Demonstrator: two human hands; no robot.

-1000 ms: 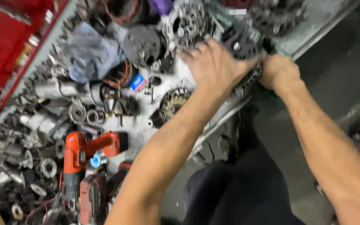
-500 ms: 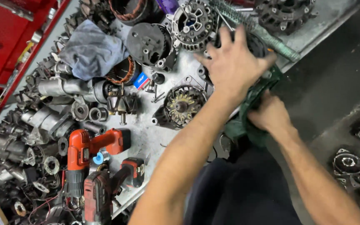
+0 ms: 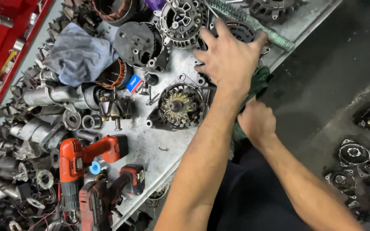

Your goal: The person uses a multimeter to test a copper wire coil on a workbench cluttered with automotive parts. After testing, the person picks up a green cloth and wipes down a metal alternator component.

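— Left hand (image 3: 230,57)?
— Spread flat and open, fingers wide, pressing down on a dark round metal motor part (image 3: 240,31) near the top middle of the frame, at the tabletop (image 3: 168,139) edge.
— Right hand (image 3: 258,122)?
— Closed around a green rag (image 3: 260,81), just below the left hand, right of the middle, off the tabletop edge.
— Heavy, that motor part?
— Probably heavy and hard. Solid metal, ribbed, likely greasy and a bit slippery. Best held around the outer rim with the whole hand, not by thin bits.
— And the rag?
— Soft, light, floppy. Easy to bunch up anywhere.
— Anything close by?
— Another round part with copper inside (image 3: 178,105) just left of the arm, a grey cloth (image 3: 80,55) in the upper left, an orange drill (image 3: 82,158) in the lower left. Lots of small metal pieces lying around, easy to knock.
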